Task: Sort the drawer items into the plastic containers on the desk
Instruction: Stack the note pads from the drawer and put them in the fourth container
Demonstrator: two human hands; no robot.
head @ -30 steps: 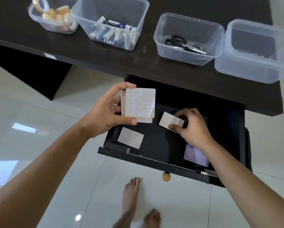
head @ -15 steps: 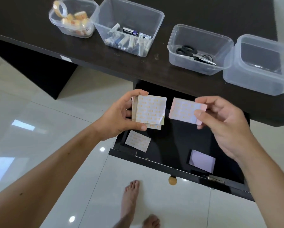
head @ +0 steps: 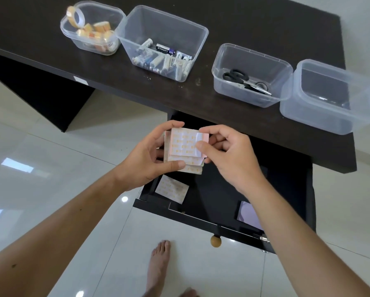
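My left hand [head: 149, 155] grips a stack of pale printed sticker sheets [head: 183, 146] above the open black drawer [head: 214, 189]. My right hand [head: 227, 155] pinches the top sheet of that stack at its right edge, thumb on its face. One more printed sheet [head: 172, 189] lies at the drawer's front left. A lilac pad [head: 249, 214] lies at the front right, partly hidden by my right forearm. On the dark desk [head: 119, 82] stand several clear containers: tape rolls [head: 93, 27], batteries [head: 161, 42], scissors [head: 251, 75], and a nearly empty one [head: 332, 97].
The drawer's front carries a round wooden knob [head: 215, 241]. Bare feet [head: 158, 269] stand on the glossy white tiled floor below. The desk's side panel [head: 40, 95] drops to the floor at the left.
My right hand lifted a sheet out of the drawer, carried it left, and laid it on the stack in my left hand. The camera has tilted up slightly.
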